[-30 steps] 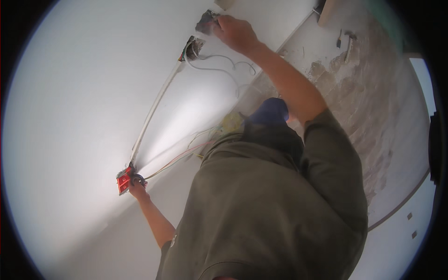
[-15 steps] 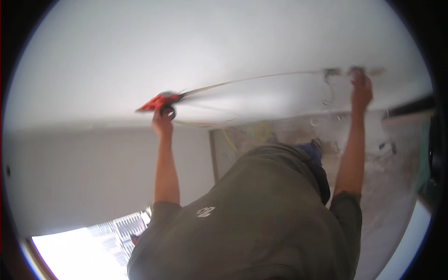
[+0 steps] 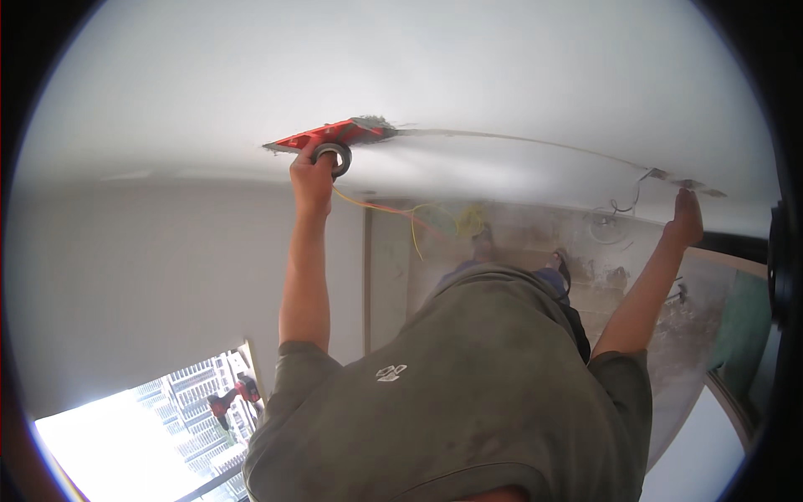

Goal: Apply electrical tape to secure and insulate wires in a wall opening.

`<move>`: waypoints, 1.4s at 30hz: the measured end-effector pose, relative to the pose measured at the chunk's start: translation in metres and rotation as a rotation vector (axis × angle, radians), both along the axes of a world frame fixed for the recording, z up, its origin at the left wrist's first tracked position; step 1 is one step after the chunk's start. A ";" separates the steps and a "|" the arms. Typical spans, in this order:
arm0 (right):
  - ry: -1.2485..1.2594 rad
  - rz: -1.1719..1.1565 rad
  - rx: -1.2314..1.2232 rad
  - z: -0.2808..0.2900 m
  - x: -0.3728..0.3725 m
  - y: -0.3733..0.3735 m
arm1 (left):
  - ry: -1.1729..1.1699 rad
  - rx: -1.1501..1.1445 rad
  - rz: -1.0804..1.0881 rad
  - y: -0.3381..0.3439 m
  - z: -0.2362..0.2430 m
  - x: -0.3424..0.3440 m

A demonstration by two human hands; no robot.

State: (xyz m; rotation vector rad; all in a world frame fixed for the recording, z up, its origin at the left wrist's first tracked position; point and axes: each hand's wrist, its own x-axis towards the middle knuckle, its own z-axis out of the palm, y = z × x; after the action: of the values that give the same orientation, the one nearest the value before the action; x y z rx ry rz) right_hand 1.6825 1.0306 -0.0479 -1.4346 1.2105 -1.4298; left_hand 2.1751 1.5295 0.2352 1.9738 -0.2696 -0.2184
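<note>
My left hand (image 3: 312,186) is closed on a dark ring, apparently a tape roll (image 3: 338,160), at a red plastic box (image 3: 324,134) set in a rough-edged cutout in the white wall. A narrow channel (image 3: 502,139) runs right from it to small cutouts (image 3: 657,174) with a loose white cable (image 3: 624,206). My right hand (image 3: 686,219) reaches the wall at these cutouts, fingers pressed together; what they hold, if anything, is hidden. Thin yellow and red wires (image 3: 376,203) hang below the red box.
A bright window (image 3: 100,443) is at lower left, with a red and black power drill (image 3: 232,400) beside its frame. The dusty floor (image 3: 615,305) below holds scattered tools (image 3: 679,293) and debris, around my feet. A green panel (image 3: 740,318) stands at the right edge.
The view has swung round, bringing the window and drill into sight. My left hand stays at the red box and my right hand remains near the cutouts along the channel.
</note>
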 end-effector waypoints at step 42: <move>-0.270 0.187 0.205 0.040 -0.002 0.025 | 0.810 -0.221 -0.488 0.030 0.018 0.039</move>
State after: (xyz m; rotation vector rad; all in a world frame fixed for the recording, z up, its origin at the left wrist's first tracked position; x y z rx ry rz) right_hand 1.6803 1.0559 -0.0082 -1.1422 0.9935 -1.2831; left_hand 2.2137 1.5594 0.2530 1.4318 -0.2216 -1.2087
